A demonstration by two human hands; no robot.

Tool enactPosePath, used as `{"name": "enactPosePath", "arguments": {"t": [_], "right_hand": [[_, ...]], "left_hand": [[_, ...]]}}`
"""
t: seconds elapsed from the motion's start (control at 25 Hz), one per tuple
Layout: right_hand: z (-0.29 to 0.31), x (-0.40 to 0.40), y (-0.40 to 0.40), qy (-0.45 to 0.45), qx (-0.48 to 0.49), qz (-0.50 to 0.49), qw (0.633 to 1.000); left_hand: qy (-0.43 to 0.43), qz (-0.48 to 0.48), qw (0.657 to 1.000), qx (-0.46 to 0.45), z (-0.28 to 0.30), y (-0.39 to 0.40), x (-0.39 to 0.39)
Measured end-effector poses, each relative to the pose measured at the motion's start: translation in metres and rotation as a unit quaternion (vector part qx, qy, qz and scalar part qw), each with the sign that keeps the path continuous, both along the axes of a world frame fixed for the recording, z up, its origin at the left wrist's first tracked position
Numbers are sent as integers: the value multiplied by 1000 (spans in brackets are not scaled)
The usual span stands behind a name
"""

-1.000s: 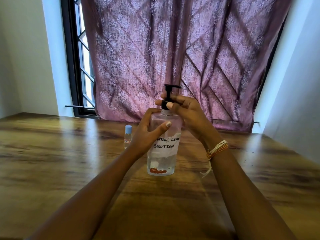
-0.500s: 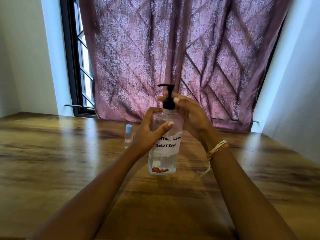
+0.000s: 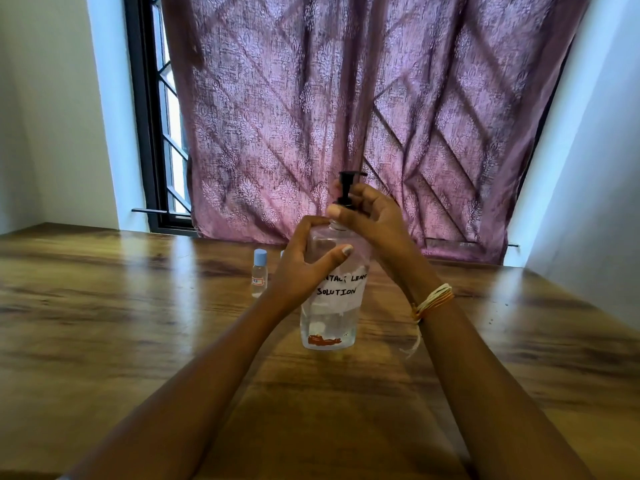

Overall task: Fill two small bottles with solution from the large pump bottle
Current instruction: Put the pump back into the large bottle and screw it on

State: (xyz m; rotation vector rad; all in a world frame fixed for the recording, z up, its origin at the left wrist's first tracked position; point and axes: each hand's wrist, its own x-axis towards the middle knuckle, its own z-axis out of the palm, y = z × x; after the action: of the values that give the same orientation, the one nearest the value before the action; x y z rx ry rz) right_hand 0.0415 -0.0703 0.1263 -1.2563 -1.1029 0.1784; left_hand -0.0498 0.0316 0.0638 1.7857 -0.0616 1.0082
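a: gripping the pump bottle [image 3: 329, 317], the left hand [image 3: 302, 268] curls round its upper body, thumb across the front over the start of the handwritten label.
b: and the right hand [image 3: 372, 220]?
a: its fingers close round the black pump collar [image 3: 344, 201] at the neck. the hand covers most of the collar, so how much of it they enclose i can't tell. only the stem and nozzle head show above.
b: where does the bottle stand?
a: upright on the wooden table [image 3: 104, 341], near the middle, clear liquid low inside.
b: the small ones?
a: one small bottle [image 3: 259, 273] with a blue cap stands just left of the left hand. a sliver of a second cap [image 3: 282, 253] peeks from behind that hand; the rest is hidden.
b: anything further out?
a: a thread bracelet [image 3: 433, 301] on the right wrist, a purple curtain [image 3: 346, 98] behind, a barred window [image 3: 166, 116] at its left, mostly covered.
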Motion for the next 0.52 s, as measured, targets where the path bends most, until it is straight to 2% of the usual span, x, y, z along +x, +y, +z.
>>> {"name": "enactPosePath", "arguments": {"t": [0.08,0.16,0.28,0.52], "right_hand": [[2,6,-5,39,-11,99,994],[4,12,-9,29,-22,126,991],[3,13,-10,-14,-10,71,997],[1,-5,4,-6,35,-80,996]], "left_hand": [[-2,6,1000,5,0,0,-1],[-1,3,1000,8,1,-1,-1],[-3,2,1000,6,0,0,-1],[-11,6,1000,8,1,-1,0]]}}
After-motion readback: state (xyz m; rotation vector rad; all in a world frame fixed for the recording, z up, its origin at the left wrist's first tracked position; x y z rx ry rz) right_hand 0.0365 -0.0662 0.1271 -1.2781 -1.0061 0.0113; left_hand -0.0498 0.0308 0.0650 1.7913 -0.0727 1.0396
